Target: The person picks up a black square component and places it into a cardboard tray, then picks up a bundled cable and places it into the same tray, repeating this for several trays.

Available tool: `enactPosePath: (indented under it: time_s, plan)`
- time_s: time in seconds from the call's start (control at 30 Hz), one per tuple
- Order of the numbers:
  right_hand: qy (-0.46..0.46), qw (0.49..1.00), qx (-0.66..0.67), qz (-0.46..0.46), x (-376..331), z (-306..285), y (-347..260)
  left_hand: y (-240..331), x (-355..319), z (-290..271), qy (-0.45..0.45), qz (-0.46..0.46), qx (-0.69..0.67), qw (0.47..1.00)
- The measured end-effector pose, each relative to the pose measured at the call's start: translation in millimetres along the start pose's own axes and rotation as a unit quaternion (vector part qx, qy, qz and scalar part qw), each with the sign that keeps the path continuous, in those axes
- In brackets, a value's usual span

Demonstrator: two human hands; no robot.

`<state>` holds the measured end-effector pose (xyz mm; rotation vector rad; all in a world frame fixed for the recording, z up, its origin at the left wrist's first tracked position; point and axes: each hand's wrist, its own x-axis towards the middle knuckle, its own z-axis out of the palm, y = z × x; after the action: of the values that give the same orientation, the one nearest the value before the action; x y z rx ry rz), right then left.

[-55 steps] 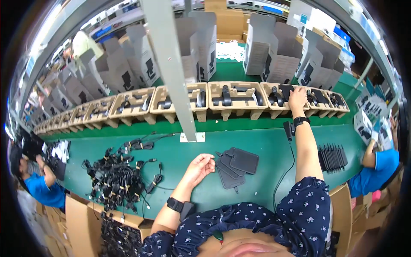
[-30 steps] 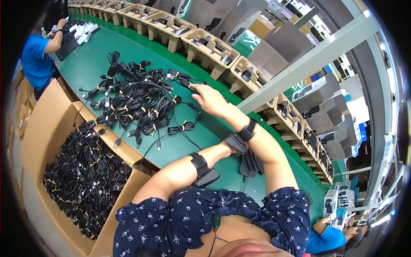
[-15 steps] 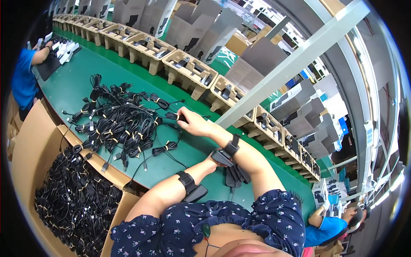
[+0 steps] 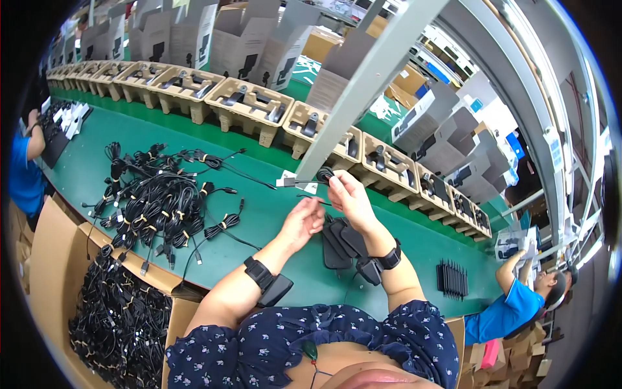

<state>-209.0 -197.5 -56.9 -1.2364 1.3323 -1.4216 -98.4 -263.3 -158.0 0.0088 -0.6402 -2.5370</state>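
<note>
A bundled black cable (image 4: 326, 173) is pinched in the fingers of my right hand (image 4: 352, 200), held above the green bench. Its light-tipped plug end sticks out to the left. Just below and left of it, my left hand (image 4: 303, 223) has its fingers closed on a loose black end of the cable. A large pile of black cables (image 4: 162, 201), several tied with tan bands, lies to the left on the bench. Below my right hand sits a stack of flat black pieces (image 4: 338, 245), partly hidden by my wrist.
Molded tan trays (image 4: 249, 107) with black parts line the bench's far side, grey boxes behind. A slanted metal post (image 4: 369, 78) rises just beyond my hands. At lower left stands a carton (image 4: 58, 259) full of cables; black rods (image 4: 452, 279) lie right. Co-workers flank both sides.
My right hand has drawn back from the pile to the right with a cable. My left hand has left the flat black pieces and come up beside the right. The view has shifted.
</note>
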Motion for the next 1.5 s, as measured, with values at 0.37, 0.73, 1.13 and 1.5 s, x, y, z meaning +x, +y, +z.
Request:
enactPosePath:
  time_s: [0.37, 0.73, 1.13, 1.5]
  plan:
    - [-0.032, 0.798, -0.559, -0.221, -49, -3, 34, -19, -12, 7, 0.036, -0.001, 0.225, 0.974]
    - [0.261, 0.754, -0.567, -0.203, -59, -85, 25, -9, -9, -16, 0.042, -0.071, 0.393, 0.916]
    - [0.498, 0.440, -0.742, -0.085, -45, -307, 21, -3, -9, -12, 0.051, -0.105, 0.393, 0.912]
    - [0.328, 0.489, -0.798, 0.126, 0, -357, 54, 3, -7, -17, 0.080, -0.129, 0.352, 0.924]
